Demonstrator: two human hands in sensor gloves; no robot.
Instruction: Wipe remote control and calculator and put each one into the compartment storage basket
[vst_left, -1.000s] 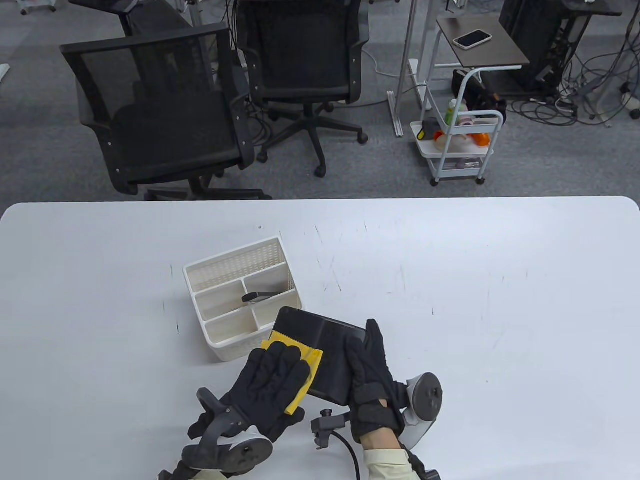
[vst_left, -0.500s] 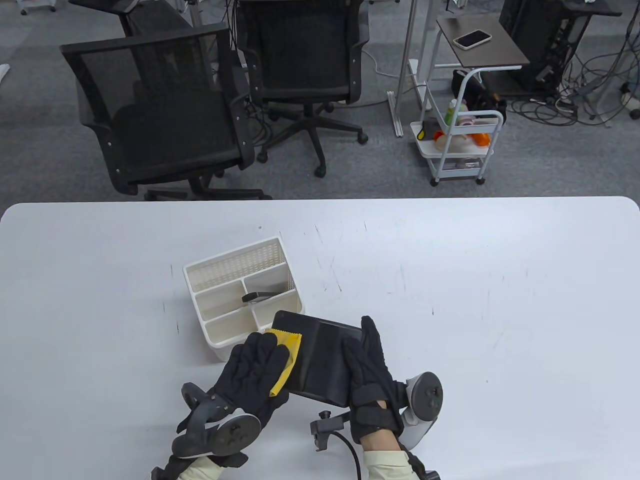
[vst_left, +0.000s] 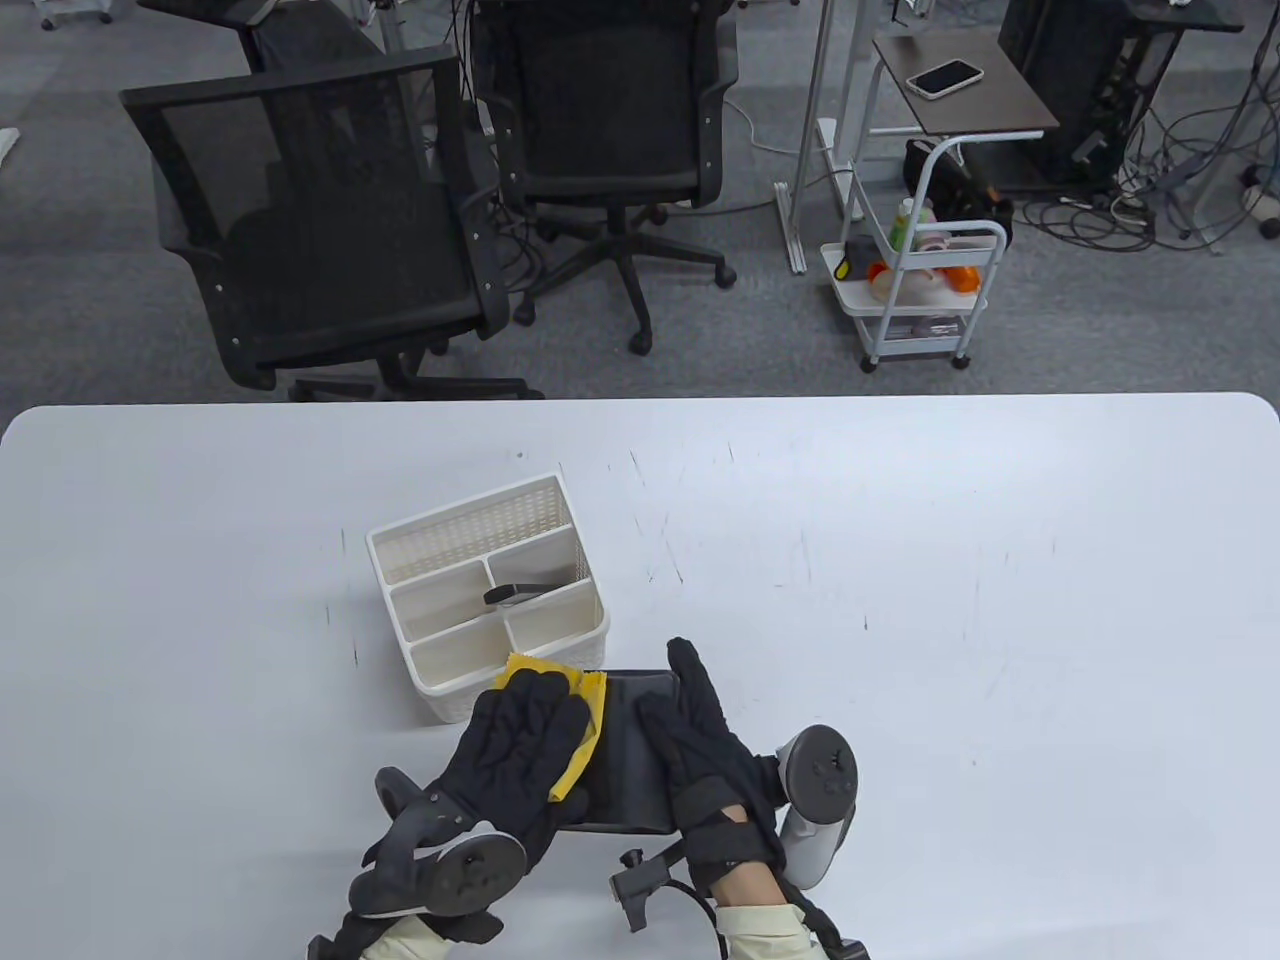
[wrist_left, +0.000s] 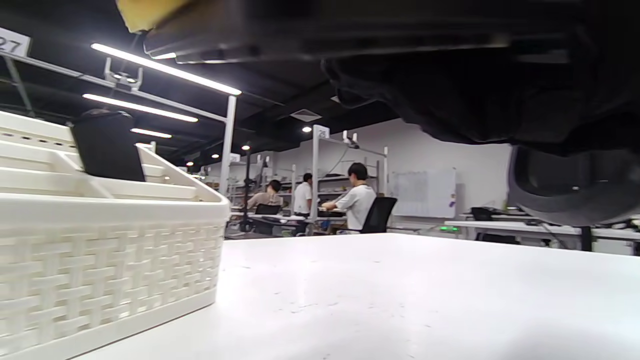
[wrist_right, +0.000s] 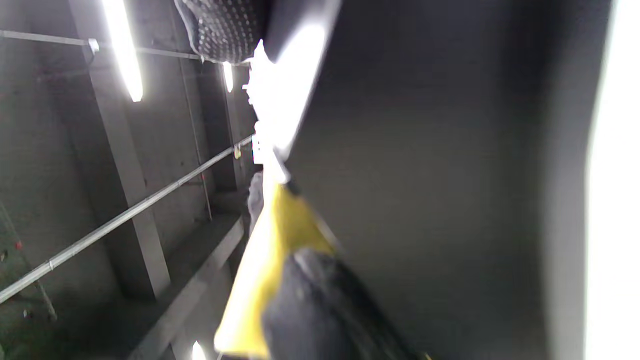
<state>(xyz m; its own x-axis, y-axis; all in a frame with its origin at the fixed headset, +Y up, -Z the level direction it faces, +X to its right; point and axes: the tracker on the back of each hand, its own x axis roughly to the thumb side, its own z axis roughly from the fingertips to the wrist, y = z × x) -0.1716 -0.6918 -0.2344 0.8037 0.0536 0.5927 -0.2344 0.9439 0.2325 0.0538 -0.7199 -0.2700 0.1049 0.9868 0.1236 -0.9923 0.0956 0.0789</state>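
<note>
My right hand (vst_left: 700, 745) grips the black calculator (vst_left: 625, 760) by its right side and holds it off the table, near the front edge. On the calculator's left part lies my left hand (vst_left: 520, 740), its flat fingers pressing a yellow cloth (vst_left: 592, 700) onto it. The white compartment basket (vst_left: 470, 520) stands just behind the hands. A dark remote control (vst_left: 515, 594) leans in one of its middle compartments. The left wrist view shows the basket wall (wrist_left: 100, 250), the remote (wrist_left: 107, 147) sticking up and a corner of cloth (wrist_left: 145, 12). The calculator's dark face (wrist_right: 440, 175) and the cloth (wrist_right: 270, 260) fill the right wrist view.
The white table (vst_left: 900, 560) stretches wide to the right and behind the basket. Two black office chairs (vst_left: 330, 220) and a small white cart (vst_left: 920, 290) stand on the floor beyond the far edge. The basket's front compartments hold nothing.
Both hands and the calculator have shifted left and toward me, and the calculator has turned squarer to the table edge. The left hand slid the cloth up to the calculator's far left corner.
</note>
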